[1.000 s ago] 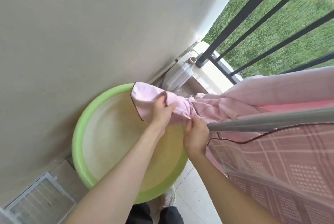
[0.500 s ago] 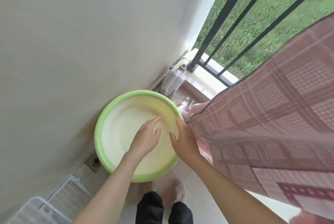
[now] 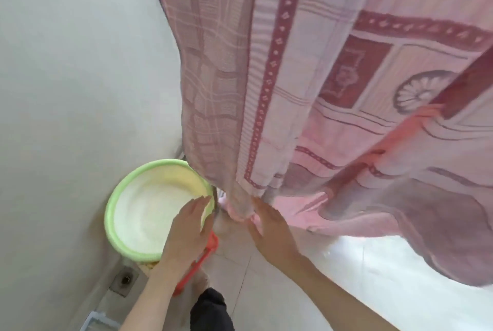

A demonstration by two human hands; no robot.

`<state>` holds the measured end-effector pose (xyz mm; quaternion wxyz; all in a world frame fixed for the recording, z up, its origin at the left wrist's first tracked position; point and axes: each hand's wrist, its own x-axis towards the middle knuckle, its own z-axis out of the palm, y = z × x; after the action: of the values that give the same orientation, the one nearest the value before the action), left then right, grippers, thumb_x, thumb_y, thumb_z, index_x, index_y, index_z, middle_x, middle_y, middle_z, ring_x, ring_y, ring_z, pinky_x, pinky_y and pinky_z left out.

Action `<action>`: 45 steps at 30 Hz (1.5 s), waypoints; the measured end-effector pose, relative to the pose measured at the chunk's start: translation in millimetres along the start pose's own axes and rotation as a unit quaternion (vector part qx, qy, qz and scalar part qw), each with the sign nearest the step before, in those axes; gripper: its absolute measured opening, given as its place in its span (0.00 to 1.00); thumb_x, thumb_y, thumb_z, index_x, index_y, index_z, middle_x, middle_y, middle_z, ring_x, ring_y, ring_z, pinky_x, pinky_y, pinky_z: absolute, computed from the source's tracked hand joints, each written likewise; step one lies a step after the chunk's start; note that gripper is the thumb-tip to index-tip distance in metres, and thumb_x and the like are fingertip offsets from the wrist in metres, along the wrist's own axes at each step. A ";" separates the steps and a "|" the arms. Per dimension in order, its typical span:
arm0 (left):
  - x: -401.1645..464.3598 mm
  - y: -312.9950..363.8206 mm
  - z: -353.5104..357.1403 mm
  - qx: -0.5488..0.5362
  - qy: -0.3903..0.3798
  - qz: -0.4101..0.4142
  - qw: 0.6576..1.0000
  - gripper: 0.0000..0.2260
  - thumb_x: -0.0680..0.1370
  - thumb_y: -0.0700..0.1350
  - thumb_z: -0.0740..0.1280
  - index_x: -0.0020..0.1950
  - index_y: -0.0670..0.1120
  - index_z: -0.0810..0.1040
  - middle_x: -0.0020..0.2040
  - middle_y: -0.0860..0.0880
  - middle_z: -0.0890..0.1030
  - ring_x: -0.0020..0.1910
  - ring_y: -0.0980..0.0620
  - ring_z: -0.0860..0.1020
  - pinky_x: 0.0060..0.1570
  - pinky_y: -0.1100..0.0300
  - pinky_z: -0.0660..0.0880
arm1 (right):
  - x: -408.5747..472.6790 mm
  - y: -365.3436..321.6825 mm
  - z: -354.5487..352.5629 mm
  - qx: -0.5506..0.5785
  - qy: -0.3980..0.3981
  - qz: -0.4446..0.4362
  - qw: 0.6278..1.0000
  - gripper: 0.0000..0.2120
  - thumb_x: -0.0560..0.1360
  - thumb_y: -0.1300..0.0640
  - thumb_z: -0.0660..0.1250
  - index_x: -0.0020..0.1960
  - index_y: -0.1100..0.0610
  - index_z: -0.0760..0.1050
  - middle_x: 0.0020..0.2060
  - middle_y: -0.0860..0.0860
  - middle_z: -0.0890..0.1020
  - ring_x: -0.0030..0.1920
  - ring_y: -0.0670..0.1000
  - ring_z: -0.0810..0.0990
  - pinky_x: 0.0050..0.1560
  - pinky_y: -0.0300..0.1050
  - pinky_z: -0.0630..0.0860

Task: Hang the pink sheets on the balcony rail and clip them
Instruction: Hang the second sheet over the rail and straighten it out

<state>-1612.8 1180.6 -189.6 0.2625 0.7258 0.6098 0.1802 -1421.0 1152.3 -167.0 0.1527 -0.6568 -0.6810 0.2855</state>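
Note:
A pink patterned sheet (image 3: 333, 77) hangs down from above and fills the upper right of the head view; the rail it hangs on is hidden. Its bunched lower end (image 3: 240, 205) dangles between my hands. My left hand (image 3: 188, 232) is flat and open over the right rim of a green basin (image 3: 110, 213), holding nothing. My right hand (image 3: 269, 226) is open too, its fingertips at the sheet's bunched lower end, not gripping it. No clips are visible.
The green basin stands on the floor against a pale wall (image 3: 66, 77). A red plastic object (image 3: 198, 264) lies on the floor under my left wrist. A floor drain (image 3: 124, 280) sits near the wall. My dark trouser leg (image 3: 212, 309) shows at the bottom.
My hands have let go of the plain pink cloth and dropped down open near the basin. The view has swung so the hanging sheet now covers the railing and grass.

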 end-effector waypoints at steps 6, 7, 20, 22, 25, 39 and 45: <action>-32.5 154.0 81.7 0.001 -0.066 0.144 0.987 0.18 0.77 0.41 0.61 0.68 0.44 0.69 0.66 0.45 0.72 0.66 0.46 0.69 0.65 0.52 0.67 | -134.0 109.5 -85.7 0.025 0.105 0.081 0.991 0.26 0.79 0.51 0.58 0.74 0.50 0.54 0.74 0.47 0.60 0.73 0.46 0.59 0.70 0.37 0.54; -35.2 183.6 94.7 0.006 -0.080 0.177 0.981 0.18 0.78 0.41 0.61 0.69 0.45 0.68 0.68 0.46 0.71 0.67 0.47 0.68 0.66 0.53 0.65 | -155.8 127.4 -102.0 0.030 0.133 0.101 0.985 0.26 0.79 0.52 0.59 0.74 0.51 0.55 0.73 0.47 0.61 0.73 0.47 0.60 0.69 0.36 0.55; -66.2 511.7 183.2 -0.096 -0.027 0.396 0.913 0.18 0.78 0.41 0.61 0.67 0.50 0.67 0.63 0.50 0.70 0.63 0.54 0.67 0.63 0.65 0.61 | -329.8 286.0 -306.6 0.109 0.402 0.242 0.877 0.21 0.77 0.56 0.62 0.70 0.57 0.66 0.64 0.53 0.74 0.65 0.51 0.72 0.59 0.33 0.62; -54.0 566.6 177.8 -0.106 0.081 0.430 0.893 0.16 0.76 0.40 0.64 0.63 0.46 0.70 0.57 0.47 0.73 0.57 0.52 0.68 0.61 0.56 0.66 | -324.7 299.4 -352.3 0.116 0.421 0.213 0.874 0.20 0.77 0.55 0.62 0.68 0.57 0.68 0.62 0.53 0.76 0.62 0.51 0.74 0.62 0.42 0.68; -36.5 641.7 166.1 -0.102 0.235 0.445 0.858 0.15 0.75 0.43 0.65 0.61 0.46 0.70 0.56 0.46 0.73 0.56 0.47 0.69 0.59 0.53 0.63 | -304.2 307.5 -428.3 0.094 0.430 0.143 0.887 0.18 0.78 0.54 0.61 0.67 0.56 0.69 0.61 0.53 0.78 0.58 0.48 0.75 0.61 0.48 0.72; 2.9 759.5 87.5 -0.045 0.446 0.302 0.841 0.18 0.74 0.38 0.66 0.64 0.41 0.69 0.58 0.37 0.71 0.52 0.43 0.74 0.47 0.53 0.75 | -237.3 242.7 -646.6 -0.320 0.583 -0.236 0.708 0.14 0.71 0.62 0.68 0.56 0.58 0.78 0.50 0.54 0.81 0.52 0.54 0.75 0.51 0.48 0.64; -9.1 768.8 51.0 -0.198 0.388 0.264 0.861 0.07 0.74 0.38 0.67 0.49 0.47 0.80 0.40 0.52 0.80 0.33 0.60 0.77 0.32 0.74 0.71 | -221.1 230.8 -668.8 -0.348 0.366 -0.257 0.824 0.24 0.75 0.49 0.65 0.70 0.50 0.65 0.64 0.50 0.74 0.63 0.54 0.72 0.60 0.53 0.70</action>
<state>-977.1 1072.4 232.1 0.0857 0.6636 0.3992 0.6268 -824.8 1055.2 262.5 0.2203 -0.5237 -0.7734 -0.2811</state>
